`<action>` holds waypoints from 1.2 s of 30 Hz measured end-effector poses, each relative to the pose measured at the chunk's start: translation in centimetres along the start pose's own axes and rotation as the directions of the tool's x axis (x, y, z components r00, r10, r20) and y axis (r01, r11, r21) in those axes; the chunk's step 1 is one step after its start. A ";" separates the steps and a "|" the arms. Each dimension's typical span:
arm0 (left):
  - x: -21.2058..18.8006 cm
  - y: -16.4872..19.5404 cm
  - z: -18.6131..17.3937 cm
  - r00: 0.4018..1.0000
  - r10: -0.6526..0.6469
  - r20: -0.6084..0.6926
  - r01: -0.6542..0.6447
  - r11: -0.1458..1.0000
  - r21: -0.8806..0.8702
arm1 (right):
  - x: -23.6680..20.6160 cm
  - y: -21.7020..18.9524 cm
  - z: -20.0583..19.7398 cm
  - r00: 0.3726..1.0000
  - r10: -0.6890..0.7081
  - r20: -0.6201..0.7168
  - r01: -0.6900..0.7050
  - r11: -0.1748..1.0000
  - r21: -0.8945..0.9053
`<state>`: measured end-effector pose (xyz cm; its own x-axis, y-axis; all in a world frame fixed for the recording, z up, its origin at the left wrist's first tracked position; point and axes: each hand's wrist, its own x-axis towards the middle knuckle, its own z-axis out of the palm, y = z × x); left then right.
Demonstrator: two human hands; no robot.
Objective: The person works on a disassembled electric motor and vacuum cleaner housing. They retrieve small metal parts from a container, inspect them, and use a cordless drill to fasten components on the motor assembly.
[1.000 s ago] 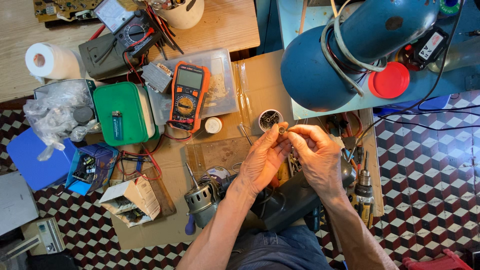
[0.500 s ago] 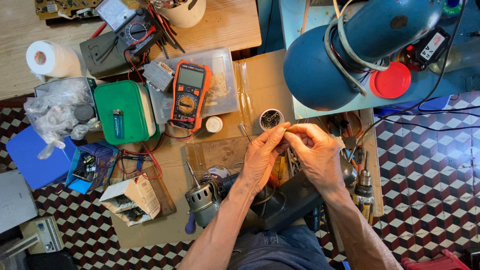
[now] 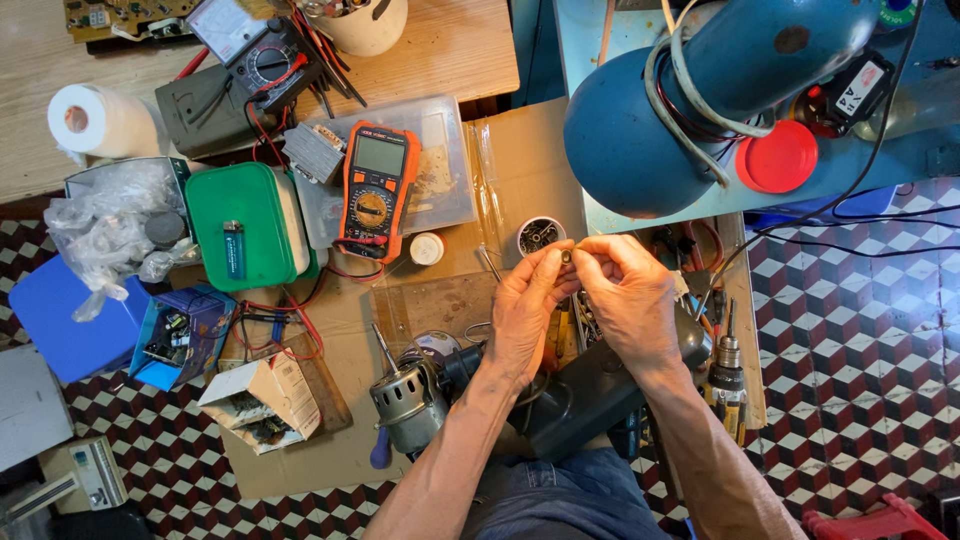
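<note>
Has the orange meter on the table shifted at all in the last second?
No. The orange meter lies as before, partly on the clear plastic tray beside the green box.

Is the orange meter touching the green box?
Apart. The head view shows the orange meter lying on a clear plastic lid, with a strip of lid showing between it and the green box.

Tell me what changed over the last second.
Hardly anything: the left hand and right hand stay together, pinching the same small part at their fingertips, with only slight finger shifts. The orange multimeter, green box and small motor lie unmoved.
</note>
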<state>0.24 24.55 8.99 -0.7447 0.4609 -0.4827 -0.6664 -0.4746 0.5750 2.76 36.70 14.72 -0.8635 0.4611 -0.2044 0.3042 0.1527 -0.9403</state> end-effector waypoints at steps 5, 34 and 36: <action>0.1 -0.1 -0.4 1.000 -0.016 0.004 0.016 0.998 -0.057 | -0.3 0.5 0.0 0.978 0.211 0.007 -0.209 0.965 0.159; 4.9 -1.5 -5.3 0.952 0.143 -0.272 0.069 0.762 0.644 | -0.5 8.2 2.0 0.923 0.370 0.105 -0.366 0.759 0.539; 5.5 -0.3 -5.3 0.958 0.248 -0.142 -0.016 0.541 0.841 | -0.9 7.6 1.4 0.915 0.375 0.147 -0.369 0.635 0.679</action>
<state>-3.84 23.30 2.65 -0.8842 0.2172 -0.4134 -0.3189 0.3660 0.8743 5.27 36.24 7.38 -0.7356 0.3504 -0.5797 0.2388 -0.6668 -0.7060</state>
